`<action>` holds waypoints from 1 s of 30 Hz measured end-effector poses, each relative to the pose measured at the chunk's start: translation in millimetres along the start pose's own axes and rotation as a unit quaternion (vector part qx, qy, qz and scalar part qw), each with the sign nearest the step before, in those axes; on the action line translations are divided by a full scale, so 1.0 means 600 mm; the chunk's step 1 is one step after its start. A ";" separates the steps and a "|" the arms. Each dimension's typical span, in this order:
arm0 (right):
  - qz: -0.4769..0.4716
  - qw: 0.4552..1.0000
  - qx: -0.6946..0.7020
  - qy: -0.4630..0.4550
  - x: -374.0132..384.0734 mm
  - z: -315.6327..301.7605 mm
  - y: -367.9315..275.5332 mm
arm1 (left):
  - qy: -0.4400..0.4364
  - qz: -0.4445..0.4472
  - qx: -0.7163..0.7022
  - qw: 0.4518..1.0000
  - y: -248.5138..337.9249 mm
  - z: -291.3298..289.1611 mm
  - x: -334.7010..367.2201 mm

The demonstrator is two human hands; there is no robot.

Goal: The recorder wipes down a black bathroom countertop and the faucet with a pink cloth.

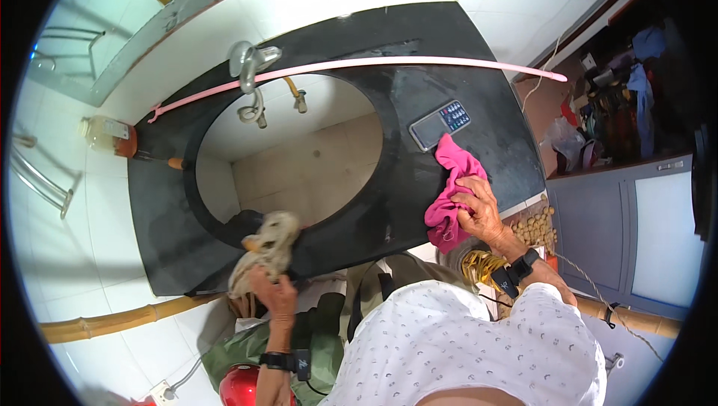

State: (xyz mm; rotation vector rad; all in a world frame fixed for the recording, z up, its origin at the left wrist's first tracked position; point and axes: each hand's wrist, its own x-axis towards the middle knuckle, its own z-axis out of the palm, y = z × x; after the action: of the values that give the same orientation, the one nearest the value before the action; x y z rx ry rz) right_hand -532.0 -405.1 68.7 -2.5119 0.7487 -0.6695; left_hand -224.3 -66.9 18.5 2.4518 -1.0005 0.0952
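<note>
On the right part of a black countertop [486, 159], my right hand [480, 210] is closed over a bunched bright pink cloth [453, 158]. The cloth's upper end touches a keypad phone [440, 125] lying on the counter. My left hand [275, 292] is at the counter's front edge, its fingers gripping a crumpled beige cloth [278, 235]. That cloth is smeared by motion and reaches over the front rim of an oval opening, beside a dark bundle [244, 222]. Its lower folds are partly behind my hand.
Tiles show through the oval opening [314, 153]. A metal faucet [247, 62] stands behind it, with a long pink pole [359, 65] across the back. At left are a bottle [109, 137] and an orange-handled tool [176, 163]. A bamboo pole [112, 324] runs along the front.
</note>
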 end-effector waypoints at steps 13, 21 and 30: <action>0.217 0.948 0.117 0.204 -0.027 -0.107 0.034 | -0.225 0.314 -0.238 0.891 0.407 0.136 0.104; 0.196 0.906 0.222 0.302 0.046 -0.155 -0.013 | -0.343 0.243 -0.333 0.844 0.469 0.149 0.135; -0.061 0.913 0.373 -0.150 0.152 -0.028 -0.179 | -0.344 -0.343 -0.723 0.491 0.358 0.001 0.180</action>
State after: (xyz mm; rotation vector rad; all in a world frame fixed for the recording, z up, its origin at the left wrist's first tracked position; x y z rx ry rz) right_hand -432.7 -381.8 167.3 -1.8842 0.1617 -0.4672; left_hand -290.4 -268.0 132.6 0.9131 0.0428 -1.4516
